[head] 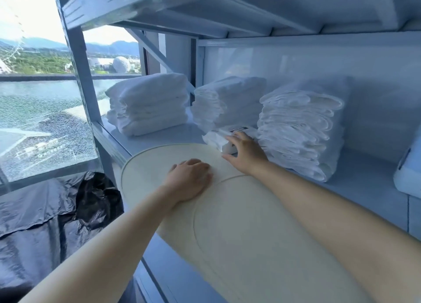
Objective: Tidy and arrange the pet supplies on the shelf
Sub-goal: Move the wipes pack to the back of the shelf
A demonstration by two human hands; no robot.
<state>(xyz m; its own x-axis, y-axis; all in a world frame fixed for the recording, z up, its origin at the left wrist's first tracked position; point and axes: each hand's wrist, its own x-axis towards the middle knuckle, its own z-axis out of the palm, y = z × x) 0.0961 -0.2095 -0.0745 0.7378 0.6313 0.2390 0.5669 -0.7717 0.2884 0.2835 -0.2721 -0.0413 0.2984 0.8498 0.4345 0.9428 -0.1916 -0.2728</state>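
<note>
A large cream oval mat lies on the white shelf and hangs over its front edge. My left hand rests flat on the mat's far part, fingers straight. My right hand reaches past the mat and grips a small white pack with a label that sits on the shelf in front of the stacks. Behind stand three stacks of white pads or cloths: a left stack, a middle stack and a right stack in clear wrap.
A white and pale blue object sits at the shelf's right edge. The upper shelf board hangs close overhead. Black plastic sheeting covers the floor at the left, below a cracked glass window.
</note>
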